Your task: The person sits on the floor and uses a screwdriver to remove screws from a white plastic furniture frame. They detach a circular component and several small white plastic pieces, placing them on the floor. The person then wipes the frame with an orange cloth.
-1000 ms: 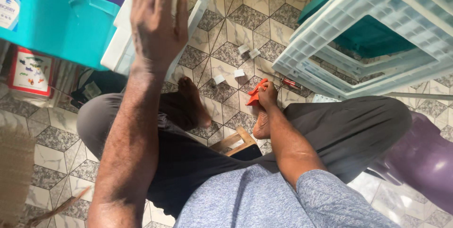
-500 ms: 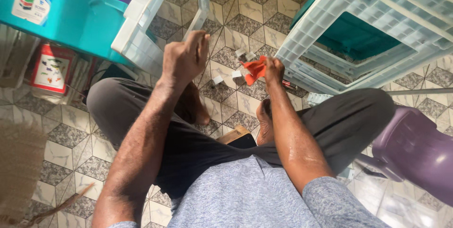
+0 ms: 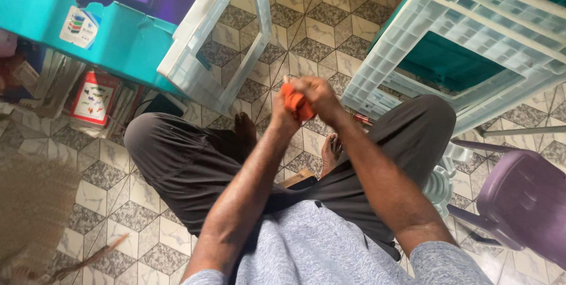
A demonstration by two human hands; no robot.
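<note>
Both our hands have come together since half a second ago, when the left was raised alone and only the right held the orange piece out over the tiles; now they meet in front of us and the camera has tipped a little, so more of the room shows at the left. Going from the left edge, we see a blurred straw broom [image 3: 26,214] low in the corner, then a red-bordered picture book [image 3: 93,97] lying among other papers under a teal plastic crate [image 3: 88,28]. Just beside the crate stands a white plastic frame [image 3: 227,40], tilted, its open middle showing the patterned tile floor [image 3: 306,20]. Below it our dark grey trousers [image 3: 177,161] spread across the crossed legs, with one bare foot [image 3: 244,129] tucked by the left knee. In the middle, our left hand [image 3: 282,111] is curled around the lower side of the orange piece [image 3: 295,101], fingers bent and closed on it, while our right hand [image 3: 318,93] closes over its top, knuckles up, so both hands grip it and only a small patch of orange shows between them; we cannot tell its full shape. It is held in the air above the knees, clear of the floor. Further right sits a stack of white lattice stools [image 3: 471,31] over a teal one, and at the far right a purple plastic chair [image 3: 525,202].
</note>
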